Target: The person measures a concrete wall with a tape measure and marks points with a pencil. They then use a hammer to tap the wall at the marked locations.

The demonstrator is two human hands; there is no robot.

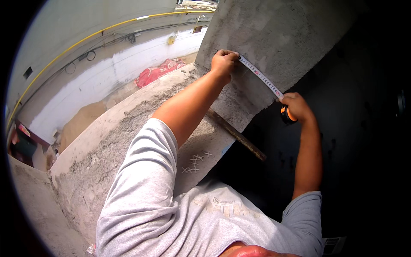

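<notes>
L hand (224,65) pinches end of thin flat tape (262,79) at rough conc. slab (280,36); R hand (299,106) grips rounded blk/orange case (287,115). Btwn/below hands: brn stick (239,137); wht crosses (195,162) below L.

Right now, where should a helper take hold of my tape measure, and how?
Probably around the black-and-orange case, coming from its lower left: that side juts out below your right hand, whereas the thin white blade stretches up to your left hand.
</notes>
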